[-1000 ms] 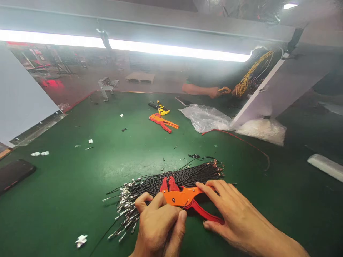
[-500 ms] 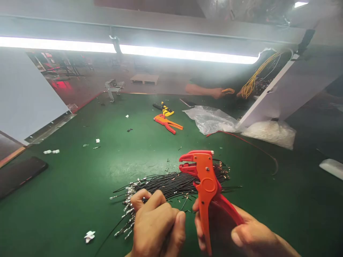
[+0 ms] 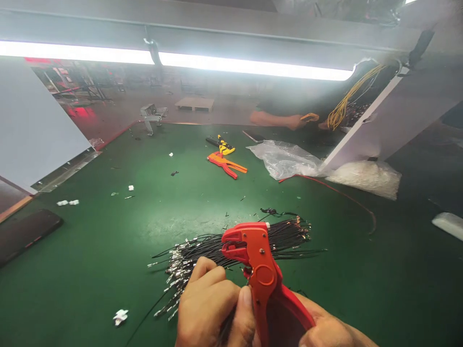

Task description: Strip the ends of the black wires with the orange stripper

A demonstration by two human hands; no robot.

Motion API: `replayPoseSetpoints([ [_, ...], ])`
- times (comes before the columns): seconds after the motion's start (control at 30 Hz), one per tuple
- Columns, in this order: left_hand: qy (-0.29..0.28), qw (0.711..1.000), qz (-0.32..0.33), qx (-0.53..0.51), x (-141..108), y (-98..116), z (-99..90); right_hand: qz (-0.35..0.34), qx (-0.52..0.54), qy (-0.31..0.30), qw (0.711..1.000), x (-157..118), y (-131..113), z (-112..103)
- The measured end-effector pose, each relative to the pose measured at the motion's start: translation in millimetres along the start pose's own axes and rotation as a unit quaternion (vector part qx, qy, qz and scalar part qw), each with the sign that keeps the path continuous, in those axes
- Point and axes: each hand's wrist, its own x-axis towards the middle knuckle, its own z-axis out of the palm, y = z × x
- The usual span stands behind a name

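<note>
My right hand [image 3: 327,325] grips a red and orange wire stripper [image 3: 261,262] by its handles, its jaws parted and pointing left. My left hand [image 3: 211,303] is closed in a pinch at the tool's left side. A dark wire [image 3: 227,326] shows between its thumb and fingers, and the end by the stripper is partly hidden. Behind both hands lies a bundle of black wires [image 3: 208,248], silvery terminals at its left end and bare copper at its right end.
Farther back lie a second wire stripper [image 3: 226,165], yellow-black pliers [image 3: 221,144] and a clear plastic bag [image 3: 284,159]. A dark phone-like slab [image 3: 29,236] is at left. White connectors [image 3: 120,316] dot the green table [image 3: 90,250]. Another person's hand [image 3: 294,121] holds yellow wire.
The wire stripper has moved left and slightly down, up against my left hand. My left hand stays nearly in place, and more of the bundle's right end shows.
</note>
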Motion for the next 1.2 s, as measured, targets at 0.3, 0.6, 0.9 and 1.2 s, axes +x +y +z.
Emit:
replayPoseSetpoints([
  [0.3, 0.034, 0.999, -0.028, 0.014, -4, 2, 10.9, -0.001, 0.016, -0.017, 1.0, 2, 5, 4],
  [0.6, 0.013, 0.999, -0.028, 0.023, -2, 6, 9.3, -0.04, -0.06, -0.04, 0.997, 10, -13, 29],
  [0.9, -0.007, 1.0, -0.024, 0.017, -6, 4, 10.8, -0.045, -0.061, -0.055, 0.996, 10, -14, 47],
  [1.2, -0.019, 0.999, -0.03, -0.008, -11, 5, 11.9, -0.086, -0.113, -0.024, 0.99, 12, -12, 46],
])
